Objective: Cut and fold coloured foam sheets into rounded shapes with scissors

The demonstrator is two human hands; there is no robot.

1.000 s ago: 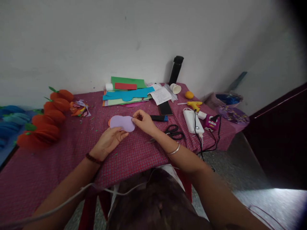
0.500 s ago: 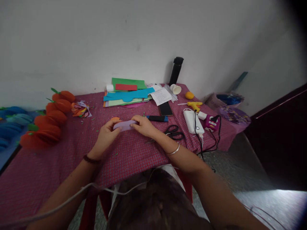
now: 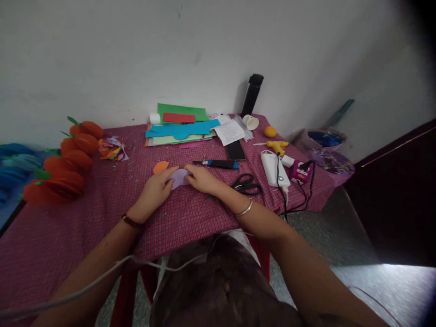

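A folded lilac paper piece (image 3: 179, 177) lies on the red checked tablecloth (image 3: 190, 213) in front of me. My left hand (image 3: 155, 190) presses on its left side, fingers laid over it. My right hand (image 3: 203, 178) presses on its right side, fingers flat on the paper. An orange paper piece (image 3: 161, 166) lies just behind my left hand.
Black scissors (image 3: 245, 184) and a blue-black cutter (image 3: 218, 163) lie right of my hands. Behind are a stack of coloured sheets (image 3: 180, 127), a phone (image 3: 236, 150), a black bottle (image 3: 252, 94), a glue gun (image 3: 277, 146) and a power bank (image 3: 271, 168). Orange paper pumpkins (image 3: 64, 163) sit left.
The lilac piece was open and flat a second ago; it has since been folded over, and both hands now press it down on the cloth. The orange piece is uncovered.
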